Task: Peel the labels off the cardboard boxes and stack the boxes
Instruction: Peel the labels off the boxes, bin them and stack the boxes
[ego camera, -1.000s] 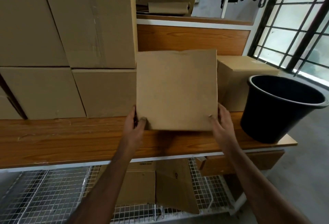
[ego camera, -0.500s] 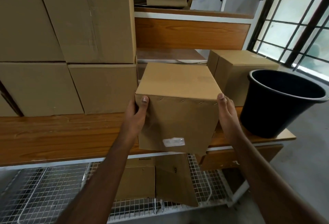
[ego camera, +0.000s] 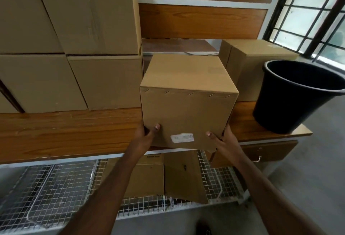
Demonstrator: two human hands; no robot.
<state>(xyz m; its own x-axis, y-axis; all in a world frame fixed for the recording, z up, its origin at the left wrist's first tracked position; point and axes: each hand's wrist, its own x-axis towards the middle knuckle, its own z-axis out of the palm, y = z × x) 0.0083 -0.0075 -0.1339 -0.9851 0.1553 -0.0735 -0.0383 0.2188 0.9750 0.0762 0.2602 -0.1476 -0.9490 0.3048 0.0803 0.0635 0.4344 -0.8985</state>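
Here, through the head camera, we hold a cardboard box [ego camera: 188, 102] at its lower corners over the front edge of the wooden shelf [ego camera: 71, 134]. Our left hand [ego camera: 146, 135] curls round the bottom-left corner, thumb on the front face; our right hand [ego camera: 221, 139] clasps the bottom-right — a grip that, we judge, turns the white label [ego camera: 182, 138] toward us for peeling. The label sits low on the front face, between the two thumbs, still stuck down. Stacked boxes [ego camera: 84, 48] fill the shelf to the left. A black bucket [ego camera: 295, 100] stands at the right end — its inside is too dark to tell what it holds.
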